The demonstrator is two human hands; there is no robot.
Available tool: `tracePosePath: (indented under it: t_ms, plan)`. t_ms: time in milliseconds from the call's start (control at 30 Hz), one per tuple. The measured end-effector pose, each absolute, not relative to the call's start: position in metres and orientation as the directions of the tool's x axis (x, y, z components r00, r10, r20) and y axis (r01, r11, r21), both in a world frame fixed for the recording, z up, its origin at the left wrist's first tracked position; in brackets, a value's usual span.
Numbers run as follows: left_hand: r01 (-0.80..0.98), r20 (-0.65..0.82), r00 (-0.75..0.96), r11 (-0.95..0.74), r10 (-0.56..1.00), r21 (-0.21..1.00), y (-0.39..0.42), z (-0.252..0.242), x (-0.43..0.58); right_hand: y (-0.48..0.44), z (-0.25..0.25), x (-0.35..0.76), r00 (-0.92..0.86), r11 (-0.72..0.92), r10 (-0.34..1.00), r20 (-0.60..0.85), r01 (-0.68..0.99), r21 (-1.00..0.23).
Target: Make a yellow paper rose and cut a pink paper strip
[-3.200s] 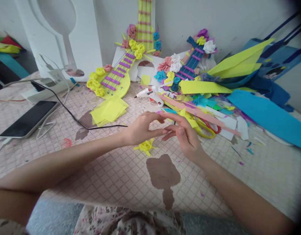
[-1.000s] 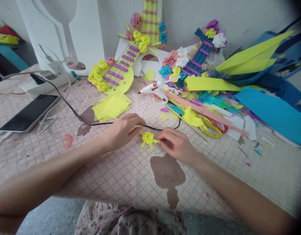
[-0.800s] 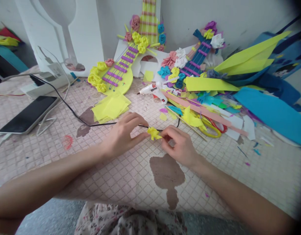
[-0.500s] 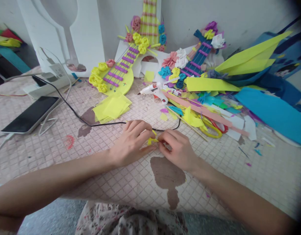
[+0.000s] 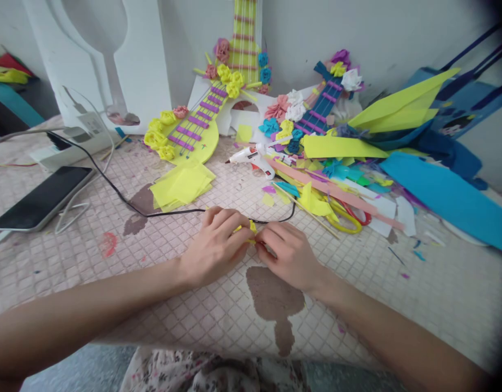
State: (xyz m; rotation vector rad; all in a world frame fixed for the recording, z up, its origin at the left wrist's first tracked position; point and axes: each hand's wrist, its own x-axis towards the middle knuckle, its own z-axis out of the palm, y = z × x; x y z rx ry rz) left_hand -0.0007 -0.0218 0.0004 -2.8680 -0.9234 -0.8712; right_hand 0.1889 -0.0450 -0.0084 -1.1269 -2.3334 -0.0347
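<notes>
A small crumpled piece of yellow paper is pinched between my two hands, just above the quilted table cover. My left hand has its fingers curled over the paper and hides much of it. From the other side, my right hand grips the paper's edge between thumb and fingertips. Beyond my left hand lies a loose stack of yellow paper squares. A white glue gun rests farther back, its black cord running behind both hands.
Paper guitars, one yellow and one blue, lean at the back with paper flowers. Scissors, a wooden stick and coloured scraps are heaped at right, beside a blue sheet. A phone and power strip are at left.
The yellow paper looks more bunched up between my fingers, and my hands are slightly closer together. The whole view has shifted a little.
</notes>
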Motion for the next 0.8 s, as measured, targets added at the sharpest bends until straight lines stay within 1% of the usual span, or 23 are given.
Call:
tracePosePath:
  t_ms: [333, 500, 667, 733, 800]
  plan:
    - [0.601, 0.568, 0.640, -0.798, 0.517, 0.049, -0.024, -0.001, 0.002, -0.045, -0.012, 0.189, -0.491, 0.641, 0.722, 0.488, 0.740, -0.204]
    - [0.590, 0.573, 0.648, -0.807, 0.502, 0.040, -0.023, 0.001, 0.002, -0.045, -0.013, 0.186, -0.496, 0.648, 0.715, 0.493, 0.735, -0.200]
    - [0.583, 0.573, 0.652, -0.812, 0.497, 0.041, -0.019, -0.001, 0.001, -0.036, -0.005, 0.198, -0.540, 0.682, 0.702, 0.464, 0.697, -0.221]
    - [0.582, 0.577, 0.646, -0.811, 0.500, 0.050, -0.018, -0.002, 0.001, -0.024, -0.002, 0.216, -0.459, 0.613, 0.736, 0.498, 0.764, -0.202]
    - [0.581, 0.577, 0.643, -0.812, 0.504, 0.062, -0.016, -0.003, 0.000, -0.010, -0.001, 0.237, -0.297, 0.429, 0.793, 0.531, 0.892, -0.142]
